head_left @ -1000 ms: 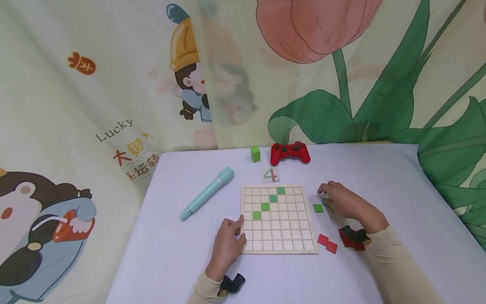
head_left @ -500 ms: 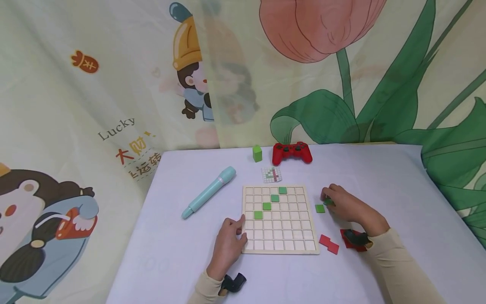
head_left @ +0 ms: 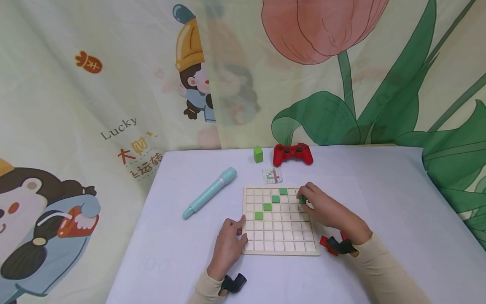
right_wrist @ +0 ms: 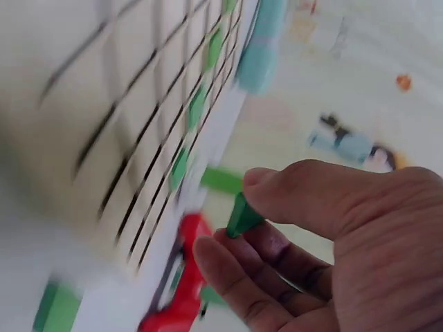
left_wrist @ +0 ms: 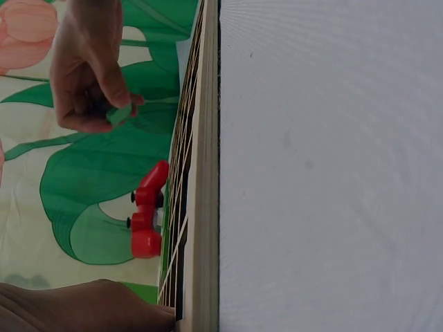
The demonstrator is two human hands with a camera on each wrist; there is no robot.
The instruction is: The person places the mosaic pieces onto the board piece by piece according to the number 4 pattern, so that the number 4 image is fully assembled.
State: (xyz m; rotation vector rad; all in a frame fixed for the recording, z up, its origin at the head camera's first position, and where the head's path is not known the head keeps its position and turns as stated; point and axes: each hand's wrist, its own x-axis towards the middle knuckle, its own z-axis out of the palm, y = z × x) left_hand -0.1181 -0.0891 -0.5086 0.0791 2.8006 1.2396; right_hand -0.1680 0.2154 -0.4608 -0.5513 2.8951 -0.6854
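My right hand [head_left: 324,207] pinches a small green tile [right_wrist: 243,216] between thumb and fingertips, above the upper right part of a pale gridded board [head_left: 279,235]. Green tiles [head_left: 267,207] lie in a diagonal line of the board's squares. At the board's left edge, my left hand [head_left: 228,242] rests with thumb and forefinger spread apart, touching the edge. Another green tile [right_wrist: 59,308] shows blurred beside the board in the right wrist view; my right hand hides it in the head view. Red pieces [head_left: 328,245] lie partly under my right wrist.
A small grid pattern card [head_left: 272,175] lies behind the board. Farther back stand a green block [head_left: 258,154] and a red game controller [head_left: 293,154]. A light blue microphone-shaped stick [head_left: 209,193] lies left of the board on the white-covered table [head_left: 159,253].
My right hand has picked up a green tile from the right of the board and moved left with it over the board. My left hand has stayed at the edge.
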